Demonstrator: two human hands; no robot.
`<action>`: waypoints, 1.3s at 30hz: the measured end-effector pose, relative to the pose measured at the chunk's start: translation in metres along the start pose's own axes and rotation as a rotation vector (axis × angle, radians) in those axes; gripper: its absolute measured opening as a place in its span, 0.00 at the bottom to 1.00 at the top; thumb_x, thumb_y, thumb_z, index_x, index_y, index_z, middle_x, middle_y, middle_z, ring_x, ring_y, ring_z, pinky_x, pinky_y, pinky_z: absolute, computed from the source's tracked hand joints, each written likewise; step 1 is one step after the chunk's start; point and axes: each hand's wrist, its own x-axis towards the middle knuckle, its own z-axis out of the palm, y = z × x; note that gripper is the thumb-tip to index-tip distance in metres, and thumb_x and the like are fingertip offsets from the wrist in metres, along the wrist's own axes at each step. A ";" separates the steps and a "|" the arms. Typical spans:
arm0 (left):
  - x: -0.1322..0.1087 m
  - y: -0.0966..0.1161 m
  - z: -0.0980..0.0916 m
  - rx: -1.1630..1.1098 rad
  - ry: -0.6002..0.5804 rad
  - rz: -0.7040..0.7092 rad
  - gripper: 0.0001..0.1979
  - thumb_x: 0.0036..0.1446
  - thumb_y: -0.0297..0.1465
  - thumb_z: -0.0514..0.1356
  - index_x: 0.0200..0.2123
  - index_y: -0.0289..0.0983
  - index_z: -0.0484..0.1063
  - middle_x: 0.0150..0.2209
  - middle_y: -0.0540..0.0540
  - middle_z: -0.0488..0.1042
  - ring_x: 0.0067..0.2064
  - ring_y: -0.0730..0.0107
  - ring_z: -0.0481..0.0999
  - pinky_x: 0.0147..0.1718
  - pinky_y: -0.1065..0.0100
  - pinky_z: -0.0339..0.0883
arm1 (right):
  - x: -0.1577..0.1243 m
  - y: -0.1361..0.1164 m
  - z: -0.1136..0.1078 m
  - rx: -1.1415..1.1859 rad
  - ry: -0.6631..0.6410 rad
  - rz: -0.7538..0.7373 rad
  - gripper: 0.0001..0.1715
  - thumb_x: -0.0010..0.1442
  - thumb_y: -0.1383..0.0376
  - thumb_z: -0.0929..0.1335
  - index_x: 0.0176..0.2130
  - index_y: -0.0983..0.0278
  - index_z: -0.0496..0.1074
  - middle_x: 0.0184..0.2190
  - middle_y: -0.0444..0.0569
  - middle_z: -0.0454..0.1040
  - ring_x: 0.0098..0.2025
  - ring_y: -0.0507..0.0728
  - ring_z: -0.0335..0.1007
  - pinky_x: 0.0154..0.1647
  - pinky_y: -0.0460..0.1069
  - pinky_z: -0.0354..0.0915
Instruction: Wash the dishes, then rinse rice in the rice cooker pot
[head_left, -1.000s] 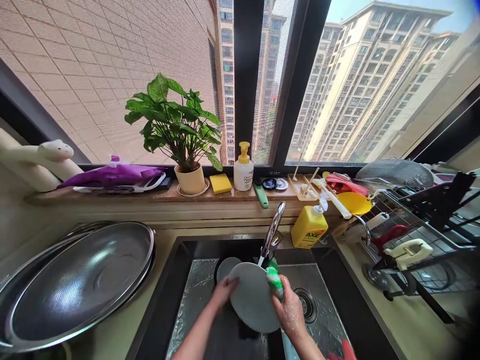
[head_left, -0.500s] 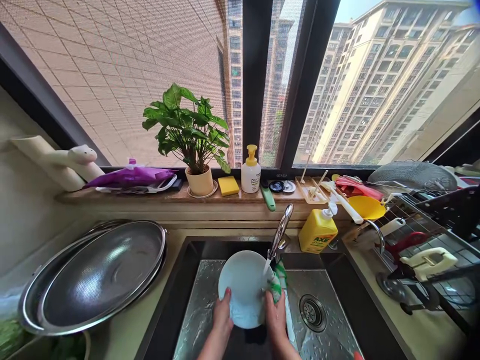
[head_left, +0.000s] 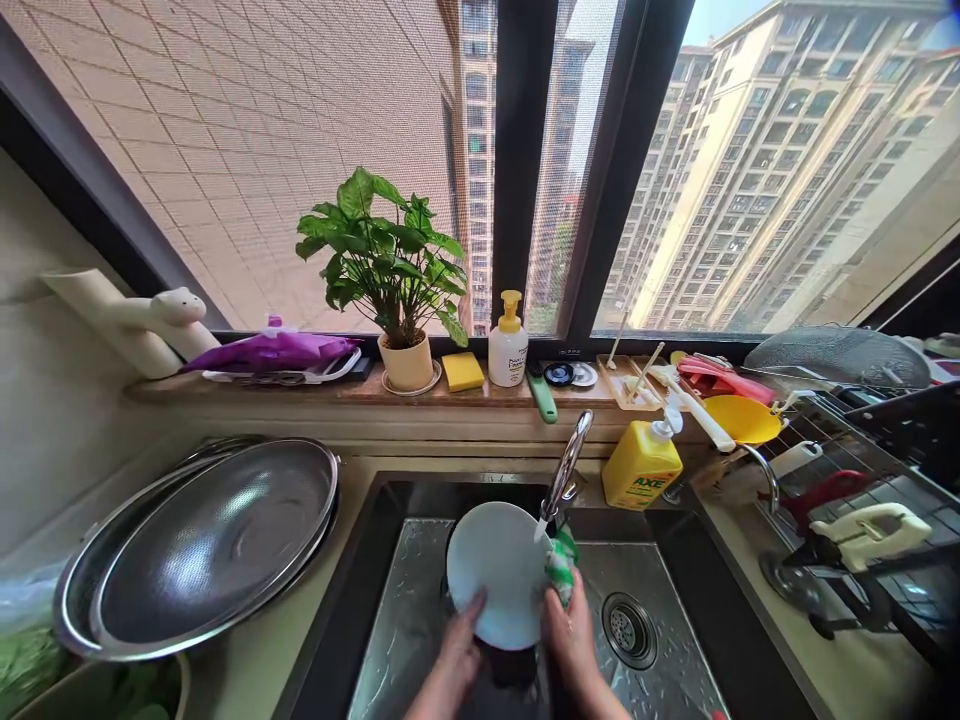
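A white plate (head_left: pixel 496 565) is tilted over the double sink, under the faucet (head_left: pixel 568 460), whose water falls near the plate's upper right edge. My left hand (head_left: pixel 457 645) grips its lower left rim, thumb on the face and fingers mostly hidden behind. At the right rim, my right hand (head_left: pixel 574 635) is closed on a green-and-white dishcloth (head_left: pixel 562 562), which shows between its thumb and fingers against the plate. Whether the right fingers also bear the plate is hard to see.
A yellow soap bottle (head_left: pixel 643 463) stands right of the faucet. Large metal strainers (head_left: pixel 225 540) lie on the left counter. The right basin holds a drain (head_left: pixel 628 630). A wire dish rack (head_left: pixel 862 480) is at far right. A potted plant (head_left: pixel 407 362) sits on the windowsill.
My right hand has turned and shifted slightly right at the plate's edge, with the cloth now between thumb and fingers. Water no longer sheets over the plate's lower face. The view has shifted slightly.
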 end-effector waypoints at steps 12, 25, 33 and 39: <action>-0.077 0.065 0.048 0.146 -0.433 -0.087 0.33 0.50 0.57 0.54 0.42 0.33 0.72 0.37 0.39 0.77 0.37 0.60 0.77 0.39 0.62 0.69 | -0.014 0.018 -0.003 -0.246 -0.152 -0.439 0.31 0.54 0.70 0.60 0.57 0.60 0.65 0.52 0.52 0.73 0.54 0.62 0.69 0.52 0.56 0.68; -0.078 0.044 0.021 0.330 -0.366 0.349 0.25 0.39 0.42 0.71 0.40 0.34 0.76 0.39 0.39 0.80 0.48 0.50 0.75 0.51 0.57 0.64 | -0.032 -0.033 -0.004 -0.078 -0.732 -0.561 0.35 0.58 0.64 0.63 0.64 0.59 0.55 0.67 0.54 0.50 0.68 0.65 0.38 0.66 0.66 0.42; -0.083 0.025 0.007 0.413 -0.438 0.313 0.27 0.38 0.45 0.70 0.40 0.34 0.76 0.38 0.40 0.79 0.44 0.51 0.75 0.48 0.55 0.65 | 0.041 -0.110 0.058 -0.267 -0.809 -0.197 0.22 0.52 0.64 0.65 0.47 0.59 0.72 0.49 0.50 0.73 0.56 0.63 0.63 0.60 0.64 0.52; -0.097 0.034 0.008 0.235 -0.314 0.255 0.24 0.35 0.41 0.72 0.36 0.35 0.77 0.36 0.39 0.79 0.43 0.49 0.77 0.45 0.55 0.67 | 0.062 -0.065 0.038 -0.142 -0.685 0.159 0.24 0.60 0.52 0.57 0.31 0.65 0.72 0.30 0.52 0.75 0.36 0.59 0.72 0.38 0.53 0.67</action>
